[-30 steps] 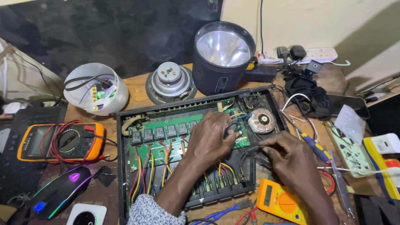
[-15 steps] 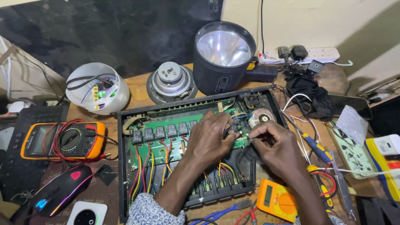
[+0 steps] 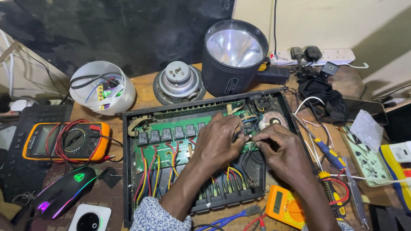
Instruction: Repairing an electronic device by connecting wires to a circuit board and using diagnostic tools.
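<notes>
Left hand (image 3: 218, 143) resting palm-down on green circuit board (image 3: 171, 143) inside open black chassis (image 3: 128, 171), fingers curled, tips pinching among small wires (image 3: 245, 136); exact item gripped cannot be told. Right hand (image 3: 284, 152) now drawn in against left, fingertips (image 3: 256, 137) meeting left fingertips at same wire bundle; a second ago lying further back toward chassis edge, fingers spread looser. Right fingers closed in a pinch; object between them too small to identify. Toroidal coil (image 3: 274, 119) just beyond right fingertips, more exposed than earlier. Row of black relays (image 3: 171, 133) just left of left fingers. Orange multimeter (image 3: 286, 206) near right wrist; second multimeter (image 3: 64, 140) well left of both hands. Screwdrivers (image 3: 327, 149) just right of right hand. Searchlight (image 3: 233, 53) and speaker driver (image 3: 179, 81) well beyond fingertips, unmoved.
</notes>
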